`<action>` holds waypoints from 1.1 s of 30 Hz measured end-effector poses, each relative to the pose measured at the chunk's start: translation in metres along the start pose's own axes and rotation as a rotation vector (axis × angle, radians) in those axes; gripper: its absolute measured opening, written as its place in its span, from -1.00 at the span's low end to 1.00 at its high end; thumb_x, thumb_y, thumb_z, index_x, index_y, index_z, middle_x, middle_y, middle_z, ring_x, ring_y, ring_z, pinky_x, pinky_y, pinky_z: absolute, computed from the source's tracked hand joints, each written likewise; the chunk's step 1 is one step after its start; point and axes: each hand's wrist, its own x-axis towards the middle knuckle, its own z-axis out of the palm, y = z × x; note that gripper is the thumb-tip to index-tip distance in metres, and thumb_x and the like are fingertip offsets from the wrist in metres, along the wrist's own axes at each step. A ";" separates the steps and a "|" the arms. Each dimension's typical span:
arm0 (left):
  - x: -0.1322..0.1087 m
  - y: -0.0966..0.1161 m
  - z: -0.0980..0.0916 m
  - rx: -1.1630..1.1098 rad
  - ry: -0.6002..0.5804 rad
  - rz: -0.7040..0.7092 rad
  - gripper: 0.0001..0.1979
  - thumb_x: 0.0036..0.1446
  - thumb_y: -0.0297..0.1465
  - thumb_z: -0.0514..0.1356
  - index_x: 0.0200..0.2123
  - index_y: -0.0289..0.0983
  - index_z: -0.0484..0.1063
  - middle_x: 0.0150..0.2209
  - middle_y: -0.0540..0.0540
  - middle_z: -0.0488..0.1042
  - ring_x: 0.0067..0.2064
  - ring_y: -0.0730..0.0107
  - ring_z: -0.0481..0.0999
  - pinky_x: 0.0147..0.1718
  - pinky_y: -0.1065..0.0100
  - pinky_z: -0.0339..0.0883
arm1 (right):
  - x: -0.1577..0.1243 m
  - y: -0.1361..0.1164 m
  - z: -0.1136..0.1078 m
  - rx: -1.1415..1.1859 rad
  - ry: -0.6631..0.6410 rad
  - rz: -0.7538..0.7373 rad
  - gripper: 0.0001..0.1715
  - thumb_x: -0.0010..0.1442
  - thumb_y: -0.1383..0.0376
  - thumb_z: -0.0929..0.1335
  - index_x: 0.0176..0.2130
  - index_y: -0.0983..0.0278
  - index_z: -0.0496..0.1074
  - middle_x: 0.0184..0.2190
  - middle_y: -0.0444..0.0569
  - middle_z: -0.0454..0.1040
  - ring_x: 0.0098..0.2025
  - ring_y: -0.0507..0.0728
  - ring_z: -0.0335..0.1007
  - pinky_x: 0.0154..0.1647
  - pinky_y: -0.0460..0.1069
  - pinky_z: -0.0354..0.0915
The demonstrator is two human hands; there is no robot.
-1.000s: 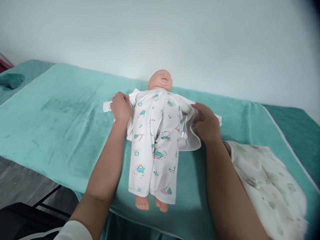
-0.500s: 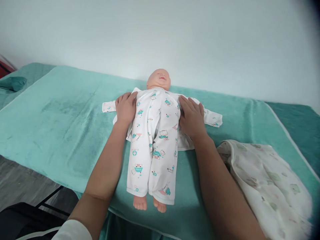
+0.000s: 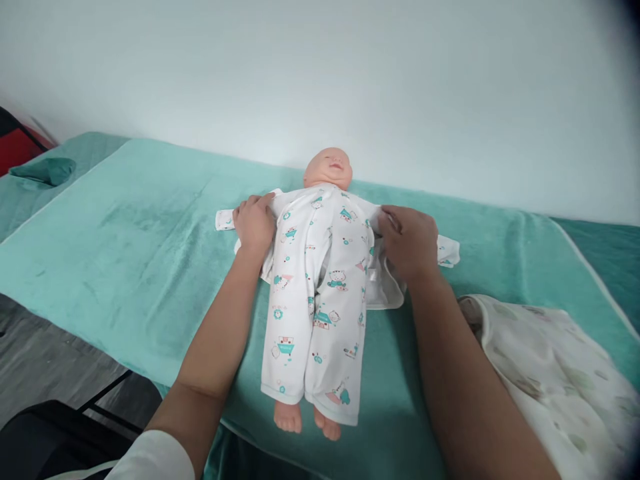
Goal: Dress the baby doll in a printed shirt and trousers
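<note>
A baby doll (image 3: 329, 168) lies on its back in white printed trousers (image 3: 320, 300) that reach up to its chest. Beneath them spreads a white baby shirt (image 3: 387, 287), its sleeves stretched out to both sides. My left hand (image 3: 255, 223) rests on the shirt beside the doll's shoulder at left, fingers laid over the cloth. On the other side my right hand (image 3: 411, 243) has thumb and fingers pinched together on the shirt near the shoulder. The doll's bare feet (image 3: 288, 416) stick out of the trouser legs; its hands are hidden.
Green cloth (image 3: 140, 253) covers the table, which stands against a pale wall (image 3: 320, 73). A folded white patterned cloth (image 3: 555, 367) lies at right, close to my right forearm. Something black (image 3: 50, 440) is at the lower left, beside the grey floor.
My right hand has gone from lying flat on the shirt to pinching it, lifting the cloth slightly. My left hand stays in place. The whole view has shifted slightly.
</note>
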 end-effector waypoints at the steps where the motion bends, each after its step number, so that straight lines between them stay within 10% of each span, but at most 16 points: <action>1: 0.000 0.000 0.000 0.002 -0.003 0.000 -0.46 0.37 -0.48 -0.04 0.25 -0.03 0.53 0.16 -0.10 0.59 0.18 0.04 0.51 0.21 0.05 0.25 | 0.004 -0.009 -0.003 0.042 0.037 -0.014 -0.51 0.40 0.17 0.20 0.13 0.28 0.54 0.11 0.20 0.57 0.22 0.35 0.45 0.35 0.34 0.24; 5: -0.002 0.001 0.000 0.009 -0.012 0.001 -0.46 0.38 -0.48 -0.04 0.26 -0.02 0.52 0.16 -0.11 0.58 0.19 0.05 0.50 0.23 0.04 0.23 | 0.030 -0.079 -0.017 0.175 -0.122 -0.180 -0.50 0.40 0.20 0.26 0.22 0.26 0.47 0.21 0.14 0.51 0.23 0.30 0.42 0.31 0.20 0.32; 12: -0.002 -0.001 -0.002 0.008 -0.034 0.010 -0.53 0.41 -0.40 0.00 0.23 0.01 0.52 0.14 -0.09 0.59 0.17 0.05 0.49 0.21 0.06 0.24 | 0.072 -0.205 0.007 -0.254 -0.623 -0.354 -0.56 0.41 0.33 0.25 0.20 0.42 0.44 0.18 0.30 0.44 0.24 0.41 0.34 0.26 0.26 0.26; 23: 0.000 -0.016 -0.003 -0.117 -0.049 -0.015 -0.49 0.40 -0.45 -0.05 0.20 -0.07 0.57 0.13 -0.09 0.61 0.16 0.15 0.56 0.14 0.17 0.34 | 0.082 -0.170 0.006 -0.312 -0.654 -0.417 -0.47 0.27 0.29 0.37 0.21 0.34 0.43 0.17 0.23 0.43 0.16 0.39 0.37 -0.01 0.13 0.36; 33: 0.005 -0.016 0.005 -0.150 -0.043 -0.031 -0.50 0.35 -0.48 -0.03 0.13 -0.07 0.61 0.04 -0.10 0.65 0.10 0.17 0.59 0.12 0.20 0.36 | 0.096 -0.198 0.020 -0.336 -0.807 -0.573 -0.64 0.33 0.29 0.38 0.09 0.32 0.54 -0.12 0.13 0.60 -0.15 0.25 0.54 -0.20 0.04 0.31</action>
